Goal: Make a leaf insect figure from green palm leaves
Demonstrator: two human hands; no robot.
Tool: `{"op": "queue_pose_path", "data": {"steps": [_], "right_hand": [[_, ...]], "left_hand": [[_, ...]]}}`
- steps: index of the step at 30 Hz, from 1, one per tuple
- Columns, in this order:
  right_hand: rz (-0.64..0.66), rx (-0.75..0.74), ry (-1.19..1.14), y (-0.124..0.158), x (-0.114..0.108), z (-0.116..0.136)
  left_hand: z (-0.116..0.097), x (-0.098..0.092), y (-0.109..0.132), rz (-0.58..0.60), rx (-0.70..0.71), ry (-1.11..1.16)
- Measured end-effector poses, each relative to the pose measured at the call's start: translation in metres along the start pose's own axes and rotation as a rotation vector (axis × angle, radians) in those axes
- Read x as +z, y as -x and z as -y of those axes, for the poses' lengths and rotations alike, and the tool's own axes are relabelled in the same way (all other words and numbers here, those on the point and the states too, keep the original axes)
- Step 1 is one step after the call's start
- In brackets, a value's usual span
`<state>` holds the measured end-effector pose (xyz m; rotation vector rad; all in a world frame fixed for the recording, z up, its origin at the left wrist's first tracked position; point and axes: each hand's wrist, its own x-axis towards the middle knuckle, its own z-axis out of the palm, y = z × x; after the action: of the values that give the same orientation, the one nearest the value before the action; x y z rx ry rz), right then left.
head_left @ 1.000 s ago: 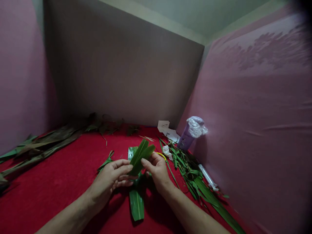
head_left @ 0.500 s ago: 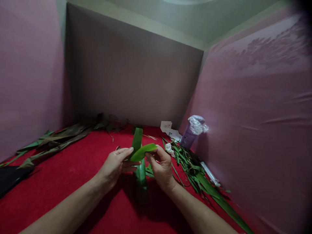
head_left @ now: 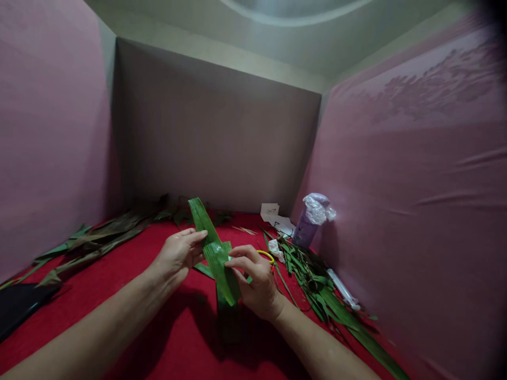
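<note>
A long green leaf strip is stretched between my hands above the red cloth, with a fold or overlap about its middle. My left hand pinches it at the left edge, thumb on top and fingers behind. At the lower right side of the strip, my right hand closes its fingertips on the leaf edge. Below, a darker leaf piece hangs or lies in shadow; I cannot tell whether it joins the held strip. Just beyond my right hand shows the yellow loop of a scissors-like handle.
Cut leaf strips are heaped on the right, beside a purple canister topped with clear plastic and a white tube. Dry leaves lie along the left. Thin sticks and white papers lie at the back on the red cloth.
The leaf has turned: its upper end leans left and the bright folded part points downward now. My right hand has moved lower, and the yellow loop has come into sight.
</note>
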<state>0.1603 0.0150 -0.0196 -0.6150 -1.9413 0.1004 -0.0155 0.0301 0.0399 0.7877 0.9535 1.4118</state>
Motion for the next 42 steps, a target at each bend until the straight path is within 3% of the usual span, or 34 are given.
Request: {"op": "queue_pose_path", "data": {"steps": [8,18,21,28,33,38,42], "right_hand": [[0.058,0.003,0.086,-0.002,-0.004,-0.005],[-0.047,0.362,-0.131,-0.002,0.007,0.0],[-0.047,0.4,-0.167,0.0,0.01,0.001],[-0.03,0.409,-0.216,0.006,0.017,0.002],[-0.04,0.503,-0.288,0.005,0.016,0.005],[0.021,0.431,-0.153,0.001,0.01,0.012],[-0.16,0.251,0.028,-0.004,0.004,0.015]], "left_hand": [[-0.004,-0.006,-0.003,0.041,-0.02,-0.061],[0.028,-0.012,0.0,0.104,-0.043,0.052],[0.034,-0.017,0.006,0.135,-0.082,0.054],[0.034,-0.02,0.01,0.095,-0.06,0.066],[0.036,-0.019,0.01,0.069,-0.051,0.044],[0.033,-0.019,0.013,0.143,0.041,0.011],[0.028,-0.019,0.021,0.25,0.256,-0.143]]}}
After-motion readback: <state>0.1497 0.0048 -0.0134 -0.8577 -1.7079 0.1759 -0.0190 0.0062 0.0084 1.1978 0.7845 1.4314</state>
